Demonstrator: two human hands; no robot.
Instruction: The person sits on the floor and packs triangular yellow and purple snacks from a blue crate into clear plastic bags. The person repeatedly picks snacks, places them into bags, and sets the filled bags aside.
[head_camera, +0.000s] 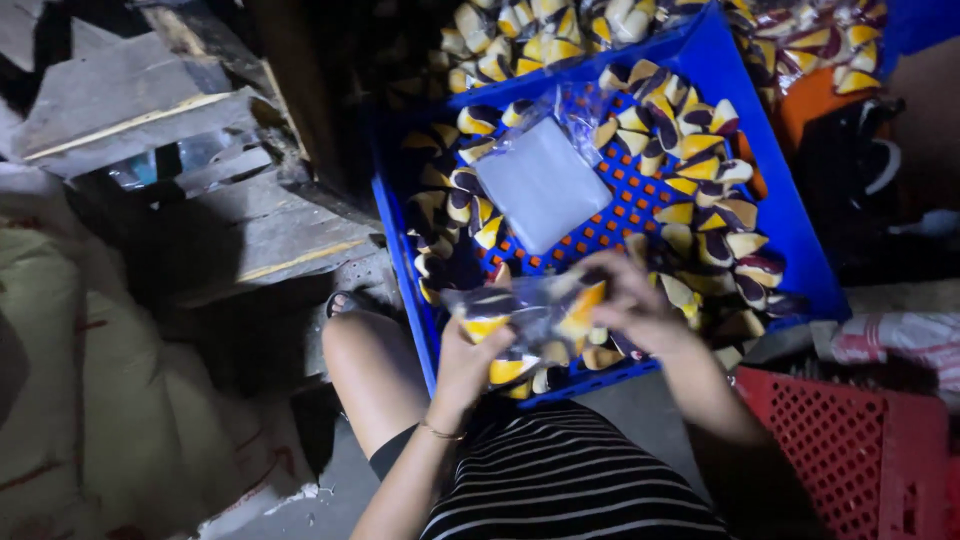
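Dim light covers a cramped floor, where a blue crate (800, 250) with a perforated bottom sits ahead of the person's knees. Yellow, white and dark purple wedge-shaped pieces (700, 180) line the crate's far, right and left walls, leaving bare bottom only around the middle. On that bare patch lies a stack of clear bags (540, 185), near the crate's far left corner. Over the crate's near edge, both hands hold one clear bag of wedges (525, 315): the left hand (468, 362) grips its left end with fingers curled under it, and the right hand (635, 305) pinches its right end, fingers bent around the plastic. A red crate (860, 450) stands just beside the blue crate's near right corner, touching or almost so. More wedges fill another blue crate (560, 40) beyond the far wall. Grey wooden planks (190, 130) crowd the left side, and pale sacks (60, 380) lie at the far left, leaving little free floor.
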